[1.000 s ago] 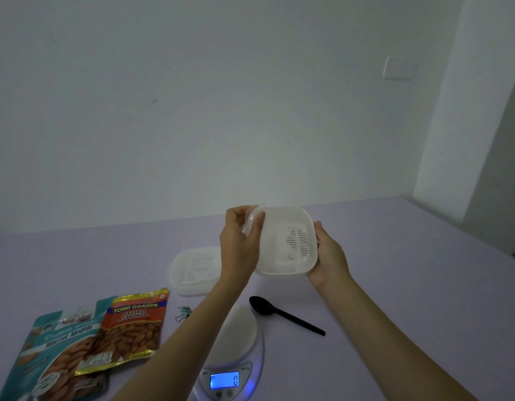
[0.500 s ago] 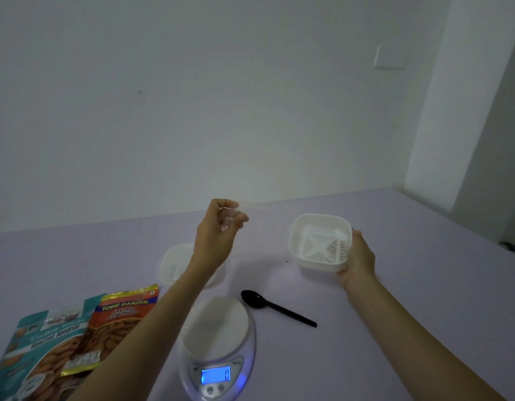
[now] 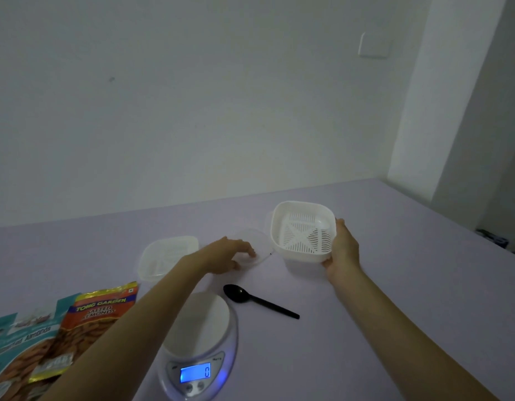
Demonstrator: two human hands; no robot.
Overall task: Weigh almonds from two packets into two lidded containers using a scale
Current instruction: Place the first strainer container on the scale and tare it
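Note:
My right hand [image 3: 341,250] grips the right side of an open white container [image 3: 302,230] with a slotted insert, tilted just above the table. My left hand [image 3: 224,254] rests on a clear lid [image 3: 257,244] lying flat on the table beside that container. A second container [image 3: 166,257] with its lid on stands to the left. The digital scale [image 3: 199,337] sits near me, its blue display reading 0 and its platform bare. Two almond packets lie at the lower left: an orange one [image 3: 88,322] overlapping a teal one [image 3: 17,348].
A black plastic spoon [image 3: 257,301] lies between the scale and the open container, handle pointing right. The lilac table [image 3: 395,285] meets a white wall at the back, with a wall corner at the right. Dark items [image 3: 494,240] sit at the far right edge.
The lid came off the white container. My left hand carried the clear lid down onto the table while my right hand moved the open container to the right and lower.

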